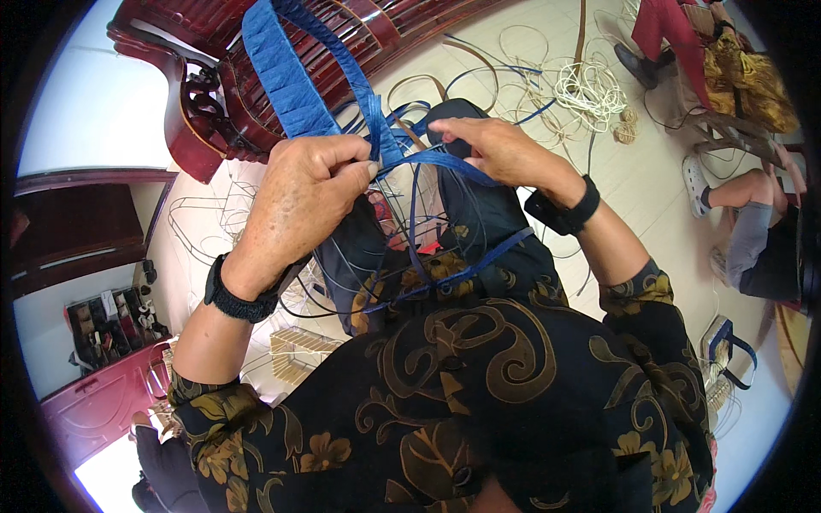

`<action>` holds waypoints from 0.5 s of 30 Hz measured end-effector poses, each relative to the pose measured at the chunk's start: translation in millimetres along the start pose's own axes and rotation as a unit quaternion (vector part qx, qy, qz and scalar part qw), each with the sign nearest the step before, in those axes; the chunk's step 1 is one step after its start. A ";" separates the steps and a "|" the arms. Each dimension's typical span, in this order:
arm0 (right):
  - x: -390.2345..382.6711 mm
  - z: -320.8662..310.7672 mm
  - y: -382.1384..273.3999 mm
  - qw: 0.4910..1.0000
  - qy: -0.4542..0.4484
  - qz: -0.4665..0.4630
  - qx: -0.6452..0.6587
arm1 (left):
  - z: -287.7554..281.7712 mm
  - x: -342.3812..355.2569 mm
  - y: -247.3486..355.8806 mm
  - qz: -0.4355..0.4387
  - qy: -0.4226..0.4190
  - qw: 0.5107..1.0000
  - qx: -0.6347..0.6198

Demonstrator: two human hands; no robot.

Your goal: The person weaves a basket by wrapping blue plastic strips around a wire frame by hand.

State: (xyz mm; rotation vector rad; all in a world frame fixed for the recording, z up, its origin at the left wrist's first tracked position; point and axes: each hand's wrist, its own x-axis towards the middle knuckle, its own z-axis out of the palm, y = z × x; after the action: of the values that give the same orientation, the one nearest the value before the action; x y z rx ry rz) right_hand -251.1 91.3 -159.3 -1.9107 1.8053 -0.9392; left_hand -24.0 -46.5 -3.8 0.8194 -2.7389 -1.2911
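Observation:
My left hand (308, 201) is closed, thumb and forefinger pinching a blue strip where several strips cross. Above it rises a wide, folded blue woven band (286, 73), looping over at the top. A narrow blue strip (440, 160) runs from the crossing to my right hand (509, 154). The right forefinger stretches out, while the other fingers curl round the strip, partly hidden. Between my knees is a frame of thin dark wires (415, 205), with a blue strip (479, 265) along its near side.
A dark red wooden bench (192, 120) stands ahead to the left. Tangled pale cord (590, 94) and loose strips lie on the floor. Two seated people (753, 231) are at the right. A slatted bamboo piece (299, 352) lies by my left side, and a shoe rack (111, 329) stands farther left.

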 end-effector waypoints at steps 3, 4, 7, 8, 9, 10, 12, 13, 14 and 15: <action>8.1 4.8 28.5 0.996 -0.072 0.037 -0.025 | 0.6 -1.9 2.1 -0.021 0.003 1.000 -0.003; 5.4 1.9 27.5 0.998 -0.044 0.028 -0.026 | 1.4 -2.4 0.7 -0.011 0.007 1.000 -0.005; 4.5 7.2 24.7 0.995 -0.014 0.089 -0.047 | 3.1 -3.3 -2.1 0.000 0.015 1.000 -0.015; 5.7 8.6 24.6 0.993 -0.026 0.092 -0.066 | 3.5 -3.9 0.7 -0.009 0.015 1.000 -0.021; 7.5 10.3 24.7 0.991 -0.037 0.095 -0.085 | 3.4 -4.3 2.5 -0.018 0.016 0.999 -0.028; 10.2 12.7 26.0 0.989 -0.049 0.095 -0.104 | 2.8 -4.3 2.2 -0.018 0.012 1.000 -0.017; 4.9 9.2 48.6 0.989 0.034 0.112 -0.093 | -0.8 -1.9 1.7 -0.017 -0.002 1.000 0.005; -3.3 -1.5 66.7 0.985 0.082 0.133 -0.067 | -1.8 -0.8 1.9 -0.028 -0.004 1.000 0.002; -13.0 -16.7 82.1 0.977 0.132 0.162 -0.035 | -1.3 -1.1 2.5 -0.041 -0.005 0.999 -0.002; -30.3 -41.3 99.3 0.958 0.200 0.207 0.012 | -0.5 -2.7 2.2 -0.053 -0.007 0.999 -0.007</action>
State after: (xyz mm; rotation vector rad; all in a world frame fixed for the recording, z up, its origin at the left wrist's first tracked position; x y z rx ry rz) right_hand -351.6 115.8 -201.6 -1.3037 2.2854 -1.2391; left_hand -22.5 -44.5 -1.4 0.9706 -2.7266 -1.3373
